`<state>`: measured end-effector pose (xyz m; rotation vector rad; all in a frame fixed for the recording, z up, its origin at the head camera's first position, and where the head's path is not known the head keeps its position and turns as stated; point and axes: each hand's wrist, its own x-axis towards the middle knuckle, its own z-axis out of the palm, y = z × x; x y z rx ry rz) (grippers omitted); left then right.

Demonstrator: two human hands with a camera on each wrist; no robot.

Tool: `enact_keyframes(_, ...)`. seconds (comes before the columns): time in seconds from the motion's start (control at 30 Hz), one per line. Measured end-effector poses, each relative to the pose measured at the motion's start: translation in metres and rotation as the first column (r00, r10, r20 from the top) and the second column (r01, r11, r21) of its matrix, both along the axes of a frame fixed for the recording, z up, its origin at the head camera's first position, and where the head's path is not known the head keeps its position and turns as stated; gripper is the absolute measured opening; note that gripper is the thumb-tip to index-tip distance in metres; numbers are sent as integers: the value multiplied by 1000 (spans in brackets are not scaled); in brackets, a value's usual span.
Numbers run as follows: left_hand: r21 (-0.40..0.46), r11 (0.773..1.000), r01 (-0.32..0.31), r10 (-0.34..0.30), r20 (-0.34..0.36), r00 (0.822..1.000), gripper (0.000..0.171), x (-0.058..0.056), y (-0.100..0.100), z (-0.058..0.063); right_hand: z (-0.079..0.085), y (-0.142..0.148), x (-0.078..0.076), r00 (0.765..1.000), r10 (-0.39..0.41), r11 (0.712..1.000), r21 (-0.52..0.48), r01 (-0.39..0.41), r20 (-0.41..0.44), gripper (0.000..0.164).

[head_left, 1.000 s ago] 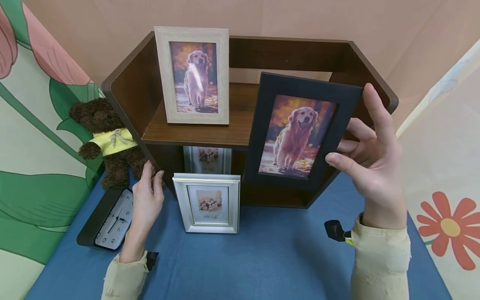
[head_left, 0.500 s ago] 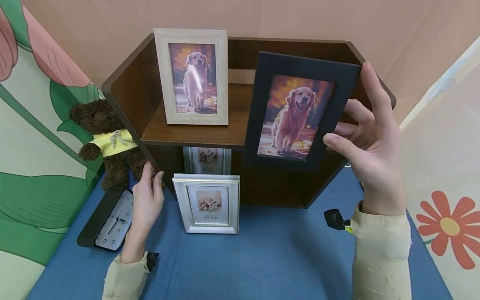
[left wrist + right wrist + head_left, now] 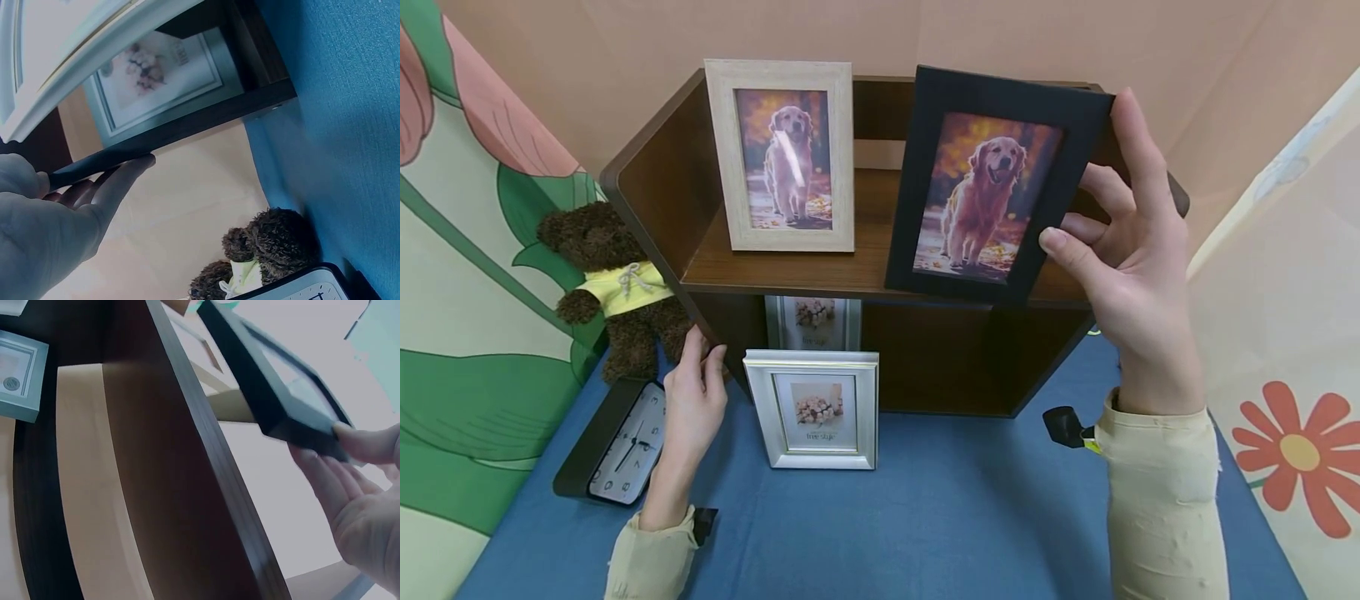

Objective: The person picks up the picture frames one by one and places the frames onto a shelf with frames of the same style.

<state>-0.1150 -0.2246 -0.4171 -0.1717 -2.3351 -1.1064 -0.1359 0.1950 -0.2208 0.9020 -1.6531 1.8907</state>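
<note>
My right hand (image 3: 1131, 258) pinches the black picture frame (image 3: 992, 196) by its right side, with my thumb on the front and my other fingers at the edge and behind; the frame has a golden retriever photo and tilts a little, up in front of the top board of the brown shelf (image 3: 820, 273); the head view does not tell me if it touches that board, but the right wrist view shows a gap between them, and how thick the frame's edge is; my left hand (image 3: 696, 408) pinches the shelf's left side board, and the left wrist view shows my thumb on one side of it and my fingers on the other; on the top board, left of the black one, stands a pale wood frame (image 3: 780, 154) with a dog and a white shine; lower down, a silver frame (image 3: 812, 408) stands on the blue cloth (image 3: 910, 517), and under its flowers I can read "free style"; a second silver frame (image 3: 814, 323) is inside the lower part, its words too dim to be sure of; near my left hand are a black clock (image 3: 613, 442), with small numbers, and a brown teddy bear (image 3: 617, 287) in a yellow top; the left wrist view catches just a corner of the clock.
</note>
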Motion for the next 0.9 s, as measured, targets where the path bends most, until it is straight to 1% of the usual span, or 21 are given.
enact_keyframes(0.23, -8, 1000, -1, 1, -19, 1000, 36, -1, 1, 0, 1, -5, -6, 998, -66, 997, 31, 65, 14, 85)
enact_keyframes(0.33, -8, 1000, -6, 5, -18, 1000, 37, -1, 0, -1, 0, -6, -12, 997, -76, 996, 43, 75, 21, 84)
enact_keyframes(0.53, -11, 1000, -11, 11, -7, 1000, 37, 0, 0, -1, -2, -7, -23, 997, -70, 997, 38, 69, 33, 82)
enact_keyframes(0.67, -14, 1000, -14, 14, -7, 1000, 37, 0, 0, -1, -3, -9, -27, 994, -96, 995, 25, 94, 56, 81)
enact_keyframes(0.77, -13, 1000, -13, 13, -4, 1000, 37, 0, 0, -2, -4, -8, -31, 990, -136, 989, 55, 134, 34, 80)
enact_keyframes(0.9, -11, 1000, -15, 15, 0, 1000, 36, -1, 0, -2, -8, -6, -36, 987, -160, 982, 104, 160, -7, 79)
